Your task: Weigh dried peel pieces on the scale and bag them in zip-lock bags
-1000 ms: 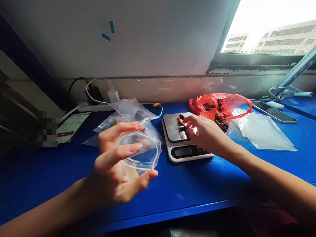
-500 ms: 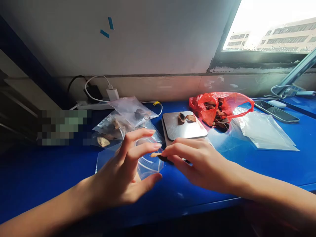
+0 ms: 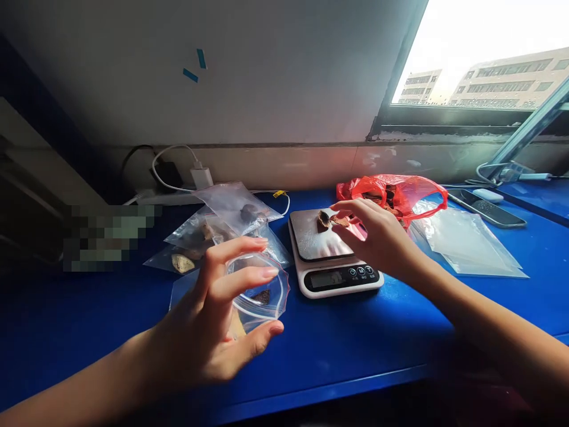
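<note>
My left hand (image 3: 231,308) holds a clear zip bag (image 3: 282,284), its mouth stretched wide between the spread fingers and thumb. A dark brown piece (image 3: 261,297) shows inside that bag. Over the kitchen scale (image 3: 306,243), my right hand (image 3: 373,231) has its fingers and thumb apart around a flat reddish-brown dried piece (image 3: 339,220); whether they touch it is hard to tell. Left of it on the metal plate sits a curled, hollow dried piece (image 3: 323,220), like a bit of shell or husk. The scale's display digits are unreadable.
Behind the scale lies a red plastic bag (image 3: 418,185) with several brown pieces. Flat clear bags (image 3: 480,243) and a phone (image 3: 489,207) are to the right. Filled zip bags (image 3: 240,201) overlap on the left, near a white charger (image 3: 202,178) and cable.
My right hand has moved from the zip bag's mouth to the scale plate. The brown piece it held is now in the bag. My left hand still holds the mouth wide.
</note>
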`<action>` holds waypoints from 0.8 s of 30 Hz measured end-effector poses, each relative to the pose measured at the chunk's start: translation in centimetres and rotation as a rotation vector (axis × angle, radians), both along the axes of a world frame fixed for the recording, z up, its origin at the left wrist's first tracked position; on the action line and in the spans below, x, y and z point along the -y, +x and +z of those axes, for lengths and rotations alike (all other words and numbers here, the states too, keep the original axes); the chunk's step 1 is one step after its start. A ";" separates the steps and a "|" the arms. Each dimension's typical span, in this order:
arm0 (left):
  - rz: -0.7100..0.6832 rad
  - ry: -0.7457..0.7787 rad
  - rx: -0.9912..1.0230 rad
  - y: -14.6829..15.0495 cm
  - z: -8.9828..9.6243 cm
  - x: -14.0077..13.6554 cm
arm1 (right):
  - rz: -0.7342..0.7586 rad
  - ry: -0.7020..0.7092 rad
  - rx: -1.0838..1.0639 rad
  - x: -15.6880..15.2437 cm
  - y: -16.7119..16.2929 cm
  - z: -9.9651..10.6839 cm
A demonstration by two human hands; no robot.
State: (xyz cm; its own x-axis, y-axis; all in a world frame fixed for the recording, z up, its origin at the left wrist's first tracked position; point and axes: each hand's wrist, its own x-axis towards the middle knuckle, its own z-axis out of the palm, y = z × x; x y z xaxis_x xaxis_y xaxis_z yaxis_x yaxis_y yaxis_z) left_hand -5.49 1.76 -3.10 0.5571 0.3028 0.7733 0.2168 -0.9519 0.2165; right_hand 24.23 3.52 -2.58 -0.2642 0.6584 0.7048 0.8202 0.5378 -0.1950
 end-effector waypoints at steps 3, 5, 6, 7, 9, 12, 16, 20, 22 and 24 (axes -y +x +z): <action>-0.029 0.024 -0.093 -0.2 0.1 0.2 | -0.115 -0.143 0.023 -2.1 1.8 -1.0; -0.027 0.038 -0.098 -0.3 0.1 0.3 | -0.135 -0.196 0.023 -2.9 2.4 -1.6; -0.027 0.048 -0.099 -0.3 0.2 0.3 | -0.147 -0.200 0.015 -3.2 2.5 -1.8; -0.029 0.063 -0.096 -0.4 0.2 0.3 | -0.160 -0.195 0.003 -3.4 2.7 -1.8; -0.025 0.090 -0.086 -0.3 0.3 0.3 | -0.184 -0.176 -0.024 -3.5 2.7 -1.6; -0.015 0.091 -0.082 -0.1 0.4 0.3 | -0.156 -0.112 -0.099 -2.5 1.8 -0.6; -0.028 0.058 -0.065 0.5 0.2 0.6 | 0.094 -0.051 -0.153 1.4 -1.7 0.8; -0.049 0.002 -0.131 1.1 -0.3 0.7 | 0.504 -0.290 -0.205 5.6 -5.2 1.3; -0.055 -0.004 -0.144 1.1 -0.5 0.6 | 0.617 -0.412 -0.241 6.5 -5.9 1.3; -0.058 -0.017 -0.140 1.1 -0.5 0.4 | 0.651 -0.463 -0.288 6.6 -6.0 1.2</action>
State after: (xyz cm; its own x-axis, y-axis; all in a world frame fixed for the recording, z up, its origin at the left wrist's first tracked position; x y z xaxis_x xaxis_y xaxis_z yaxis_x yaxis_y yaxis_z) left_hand -4.43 1.31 -3.60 0.6763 0.2790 0.6818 0.1907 -0.9603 0.2038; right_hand 18.28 -3.07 -1.34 -0.5423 0.6760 0.4990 0.2595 0.6996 -0.6657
